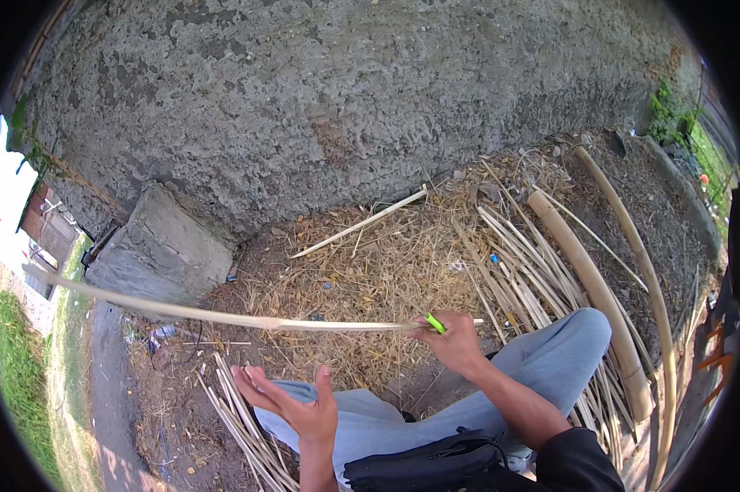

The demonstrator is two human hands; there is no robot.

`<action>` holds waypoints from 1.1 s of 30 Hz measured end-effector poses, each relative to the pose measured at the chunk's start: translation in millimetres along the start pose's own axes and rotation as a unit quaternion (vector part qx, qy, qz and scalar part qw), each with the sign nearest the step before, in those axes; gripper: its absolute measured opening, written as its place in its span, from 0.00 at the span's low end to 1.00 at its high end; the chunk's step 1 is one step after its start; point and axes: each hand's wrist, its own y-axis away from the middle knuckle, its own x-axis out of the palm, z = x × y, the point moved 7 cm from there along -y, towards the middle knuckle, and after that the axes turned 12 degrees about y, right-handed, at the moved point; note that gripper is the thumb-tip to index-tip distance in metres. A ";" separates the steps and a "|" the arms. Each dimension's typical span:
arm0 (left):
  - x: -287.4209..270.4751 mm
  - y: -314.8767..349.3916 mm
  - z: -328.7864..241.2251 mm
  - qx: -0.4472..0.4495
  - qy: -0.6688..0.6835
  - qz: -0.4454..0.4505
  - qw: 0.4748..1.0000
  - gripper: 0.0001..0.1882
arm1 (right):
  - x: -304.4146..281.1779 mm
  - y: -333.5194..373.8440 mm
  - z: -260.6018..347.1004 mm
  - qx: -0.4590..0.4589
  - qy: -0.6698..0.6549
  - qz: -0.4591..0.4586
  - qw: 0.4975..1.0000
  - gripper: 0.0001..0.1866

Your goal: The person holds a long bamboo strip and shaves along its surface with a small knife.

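My right hand (453,343) is closed around a long pale bamboo strip (329,325) near its right end. A small bright green object (435,323), perhaps a handle, shows in the same hand; its other part is hidden by the fingers. From the hand the strip runs left across the view, bending slightly, and its far left end is blurred. My left hand (292,403) is off the strip, below it, palm turned up with fingers and thumb spread. It holds nothing and is above my left leg.
Split bamboo strips (534,275) lie piled at my right, beside a thick bamboo pole (587,287) and a thinner curved pole (644,262). Another strip bundle (243,435) lies at lower left. A rough wall (370,98) and a concrete block (165,246) stand ahead; shavings cover the ground.
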 end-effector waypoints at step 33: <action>97.6 89.3 32.3 -0.404 0.356 0.311 0.783 0.12 | 7.8 34.0 29.4 -0.219 0.098 -0.088 0.967 0.13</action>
